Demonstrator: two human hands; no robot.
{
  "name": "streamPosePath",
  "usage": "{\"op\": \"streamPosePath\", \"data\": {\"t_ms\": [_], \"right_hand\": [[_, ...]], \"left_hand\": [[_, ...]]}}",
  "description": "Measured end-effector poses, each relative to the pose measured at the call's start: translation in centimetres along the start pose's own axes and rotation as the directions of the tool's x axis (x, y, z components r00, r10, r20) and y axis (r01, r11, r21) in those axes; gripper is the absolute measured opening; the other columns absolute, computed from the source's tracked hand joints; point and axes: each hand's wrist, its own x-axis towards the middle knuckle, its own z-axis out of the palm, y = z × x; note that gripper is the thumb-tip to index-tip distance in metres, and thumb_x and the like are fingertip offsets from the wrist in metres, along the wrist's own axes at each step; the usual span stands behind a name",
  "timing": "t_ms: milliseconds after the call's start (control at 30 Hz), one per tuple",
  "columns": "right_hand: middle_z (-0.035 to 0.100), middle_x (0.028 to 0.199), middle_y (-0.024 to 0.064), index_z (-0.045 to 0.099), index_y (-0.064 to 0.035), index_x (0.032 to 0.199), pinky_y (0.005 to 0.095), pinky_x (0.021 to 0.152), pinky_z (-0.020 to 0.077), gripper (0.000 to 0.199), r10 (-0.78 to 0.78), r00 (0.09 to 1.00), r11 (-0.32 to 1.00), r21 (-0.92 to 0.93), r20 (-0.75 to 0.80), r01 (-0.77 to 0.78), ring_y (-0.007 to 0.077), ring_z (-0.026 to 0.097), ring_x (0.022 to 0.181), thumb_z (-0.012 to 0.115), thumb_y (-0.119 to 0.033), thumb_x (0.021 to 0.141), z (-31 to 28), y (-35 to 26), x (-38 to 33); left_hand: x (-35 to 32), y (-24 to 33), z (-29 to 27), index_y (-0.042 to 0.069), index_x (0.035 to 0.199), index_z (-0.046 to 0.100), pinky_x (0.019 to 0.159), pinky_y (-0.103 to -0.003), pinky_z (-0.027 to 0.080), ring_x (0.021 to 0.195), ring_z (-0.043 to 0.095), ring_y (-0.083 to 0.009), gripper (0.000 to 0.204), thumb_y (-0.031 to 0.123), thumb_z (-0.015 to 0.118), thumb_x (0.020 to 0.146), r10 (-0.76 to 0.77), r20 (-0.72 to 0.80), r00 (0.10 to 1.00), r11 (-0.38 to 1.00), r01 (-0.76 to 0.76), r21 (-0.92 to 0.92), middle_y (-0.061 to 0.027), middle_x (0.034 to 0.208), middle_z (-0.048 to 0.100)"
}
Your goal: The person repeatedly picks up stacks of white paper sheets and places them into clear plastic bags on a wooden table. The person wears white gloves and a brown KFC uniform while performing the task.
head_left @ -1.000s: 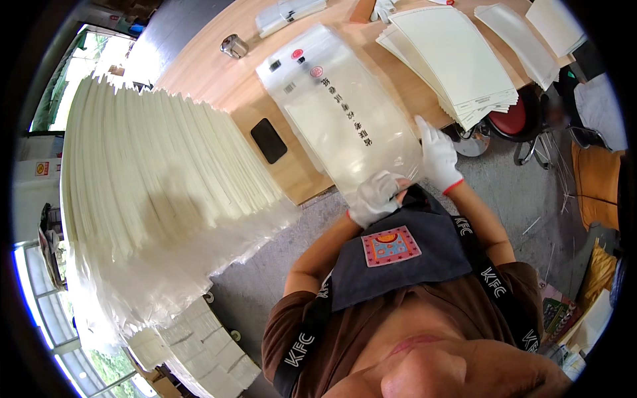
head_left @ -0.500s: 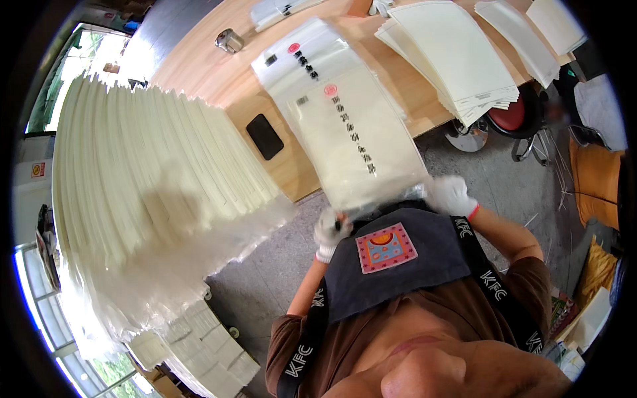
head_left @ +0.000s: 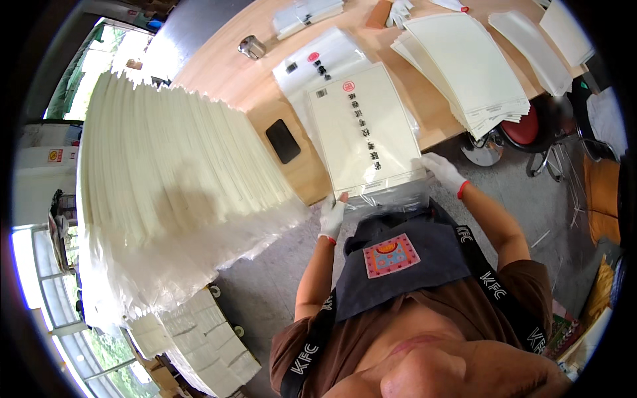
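Note:
A clear plastic bag with cream paper in it, printed with a red round mark and a column of black characters, lies flat in front of me. It overhangs the table's near edge. My left hand, in a white knitted glove, grips the bag's near left corner with the thumb on top. My right hand, gloved too, has its fingers closed on the near right corner. The bag's near end is loose, unfilled plastic. Beneath and beyond it lies a pile of printed clear bags.
A tall pile of filled bags rises at left. On the wooden table are a black phone, a metal cup, folded plastic bags and fanned cream sheets. A red-seated stool stands by the right side.
Both hands have shifted slightly away from my body with the filled bag. Its paper now lies flatter and squarer, and the loose plastic end is spread out between my hands.

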Motion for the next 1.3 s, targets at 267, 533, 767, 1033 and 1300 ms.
{"op": "streamPosePath", "data": {"t_ms": [267,533,767,1033,1300], "right_hand": [[0.055,0.125,0.009,0.044,-0.0004,0.13,0.0315,0.093,0.0438,0.049,-0.245,0.799,0.718,0.656,0.549,-0.23,0.0152,0.052,0.112,0.054,-0.031,0.093,10.2,-10.8,-1.6],[0.058,0.097,0.0056,0.057,-0.0014,0.108,0.0257,0.076,0.0429,0.036,-0.694,0.42,0.72,0.541,0.585,0.435,0.0105,0.052,0.091,0.054,-0.033,0.092,20.8,-37.7,-1.1],[0.059,0.07,0.0089,0.061,-0.0004,0.087,0.0263,0.041,0.0385,0.032,-0.481,0.444,0.811,0.192,0.756,0.553,0.0115,0.046,0.046,0.056,-0.032,0.092,28.2,-50.3,-4.2],[0.061,0.063,0.0042,0.061,-0.0051,0.079,0.0215,0.045,0.0407,0.041,-0.415,0.464,0.843,0.139,0.783,0.52,0.0085,0.055,0.05,0.053,-0.044,0.091,17.3,-35.8,-1.6],[0.06,0.075,0.0018,0.057,-0.0083,0.089,0.0253,0.054,0.0463,0.03,-0.081,0.956,0.943,0.333,0.282,-0.019,0.0103,0.055,0.059,0.051,-0.037,0.093,4.3,-11.1,2.6]], "left_hand": [[-11.3,30.5,-0.7,0.005,0.083,0.057,0.058,-0.032,0.044,0.065,0.057,-0.0274,0.017,0.02,0.064,0.084,0.56,0.267,0.784,0.49,-0.573,0.656,-0.014,0.074,0.056],[-22.9,39.5,-13.6,-0.005,0.128,0.046,0.076,-0.029,0.05,0.092,0.058,-0.0195,0.059,0.04,0.055,0.09,0.883,-0.419,-0.211,0.383,-0.193,0.903,-0.0136,0.111,0.056],[-21.8,41.6,-32.4,-0.003,0.121,0.053,0.09,-0.037,0.039,0.1,0.056,-0.0323,0.055,0.043,0.043,0.093,0.768,-0.605,0.209,0.517,0.355,0.779,-0.0201,0.11,0.06],[-13.3,7.9,-28.4,0.0,0.129,0.042,0.087,-0.031,0.046,0.109,0.052,-0.0254,0.049,0.037,0.04,0.096,0.859,-0.468,-0.206,0.413,-0.26,0.873,-0.0182,0.129,0.044],[3.0,5.5,1.7,0.009,0.097,0.062,0.079,-0.044,0.045,0.092,0.056,-0.033,0.016,0.017,0.057,0.085,0.724,0.155,0.672,0.395,-0.588,0.706,-0.0116,0.094,0.061]]}}
